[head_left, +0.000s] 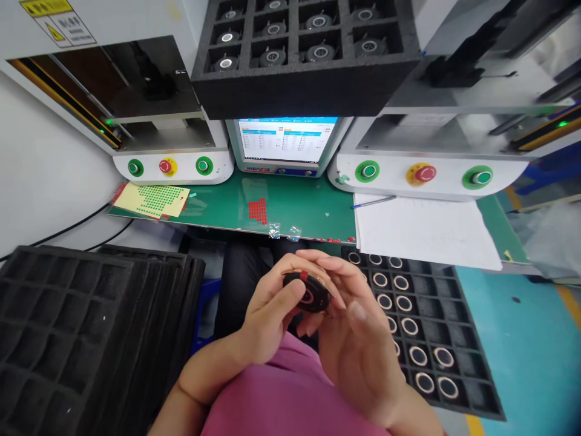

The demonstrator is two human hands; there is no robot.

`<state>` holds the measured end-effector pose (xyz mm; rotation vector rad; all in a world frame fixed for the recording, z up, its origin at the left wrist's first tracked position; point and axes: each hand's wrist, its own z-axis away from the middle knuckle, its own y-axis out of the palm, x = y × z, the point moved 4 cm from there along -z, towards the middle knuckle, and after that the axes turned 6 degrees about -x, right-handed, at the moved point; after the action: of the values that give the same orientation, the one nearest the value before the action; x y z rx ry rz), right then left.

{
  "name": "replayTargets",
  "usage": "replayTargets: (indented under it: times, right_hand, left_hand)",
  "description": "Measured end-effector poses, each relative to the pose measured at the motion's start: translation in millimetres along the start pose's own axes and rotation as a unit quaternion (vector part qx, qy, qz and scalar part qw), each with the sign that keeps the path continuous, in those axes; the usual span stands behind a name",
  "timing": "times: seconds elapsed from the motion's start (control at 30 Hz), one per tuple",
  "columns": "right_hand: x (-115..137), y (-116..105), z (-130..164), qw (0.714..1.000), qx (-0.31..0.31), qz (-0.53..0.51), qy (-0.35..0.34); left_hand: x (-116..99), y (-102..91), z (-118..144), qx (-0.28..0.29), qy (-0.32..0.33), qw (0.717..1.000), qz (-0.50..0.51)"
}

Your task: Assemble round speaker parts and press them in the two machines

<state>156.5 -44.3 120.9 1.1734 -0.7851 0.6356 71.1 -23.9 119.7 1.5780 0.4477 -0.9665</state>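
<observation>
Two hands, left hand (267, 309) and right hand (358, 339), grip closed on black round part (312, 295), foam tray (472, 387) edge just beside

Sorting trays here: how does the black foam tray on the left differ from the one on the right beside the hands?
The left tray shows only vacant compartments; the right tray holds ring-topped parts in its cells. The left tray sits on a stack of similar trays; the right tray looks single. The left tray's cells look larger than the right tray's. Both are black gridded foam. Both hands, left hand and right hand, hold a small black part.
</observation>
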Motion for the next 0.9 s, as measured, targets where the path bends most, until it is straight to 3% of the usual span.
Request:
replayTargets:
  times: [0.1,0.23,0.4,0.63,0.77,0.83,0.9]
  right_hand:
    - [0.4,1.8,5.5,1.000,0.015,0.007,-0.025]
    - [-1.1,6.0,9.4,0.999,0.028,0.005,-0.022]
    - [-1.4,10.5,5.1,0.998,0.029,-0.051,-0.007]
    - [-2.8,6.6,-0.3,0.998,-0.026,-0.063,-0.009]
    - [-12.8,4.4,0.7,0.993,-0.099,-0.058,-0.032]
    - [-19.3,5.0,-4.1,0.993,-0.101,-0.047,-0.028]
    - [-24.3,2.2,-14.0,0.995,-0.089,-0.036,-0.022]
  left_hand:
    - [-0.3,0.9,0.7,-0.021,-0.003,0.999,0.038]
    - [-4.4,-2.3,4.1,-0.042,0.060,0.994,-0.086]
    - [-15.5,-1.3,9.3,-0.030,0.197,0.926,-0.322]
    - [-12.9,2.0,6.1,0.068,0.186,0.893,-0.404]
    - [-11.5,5.2,8.7,0.060,0.253,0.835,-0.485]
    - [-9.6,5.7,8.5,0.052,0.272,0.808,-0.519]
    - [-6.8,-1.5,2.2,0.047,0.260,0.804,-0.532]
